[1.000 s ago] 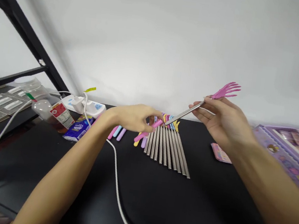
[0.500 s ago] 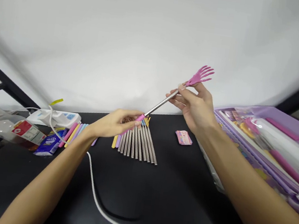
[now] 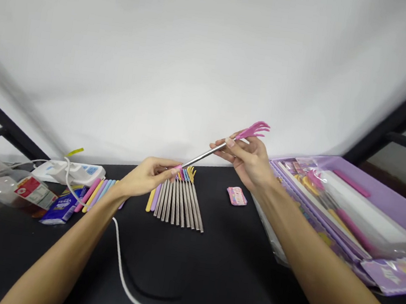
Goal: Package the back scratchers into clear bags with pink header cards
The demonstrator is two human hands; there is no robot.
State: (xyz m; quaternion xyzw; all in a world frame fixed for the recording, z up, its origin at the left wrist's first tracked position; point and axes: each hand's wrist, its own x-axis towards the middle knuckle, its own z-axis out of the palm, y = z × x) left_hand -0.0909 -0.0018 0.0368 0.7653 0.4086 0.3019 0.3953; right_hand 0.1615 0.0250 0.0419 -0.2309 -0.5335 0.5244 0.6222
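A metal back scratcher (image 3: 202,156) with a pink hand-shaped claw (image 3: 253,130) spans the gap between my hands above the black table (image 3: 229,286). My right hand (image 3: 247,160) pinches it just below the claw. My left hand (image 3: 148,179) grips its lower end, where a small pink piece shows at the fingertips. Beneath my left hand lies a fanned row of steel rods (image 3: 176,206), with small coloured claws at their far ends. Pastel plastic sticks (image 3: 93,196) lie further left.
A small pink card (image 3: 236,196) lies right of the rods, and a purple packaged set (image 3: 370,195) sits at the right. On the left are a power strip (image 3: 71,173), a blue packet (image 3: 61,207) and a plastic bottle (image 3: 19,191). A white cable (image 3: 121,276) crosses the table.
The view has swung right, shifting the table contents left. My hands have moved lower and closer to the rods, and the back scratcher now lies flatter.
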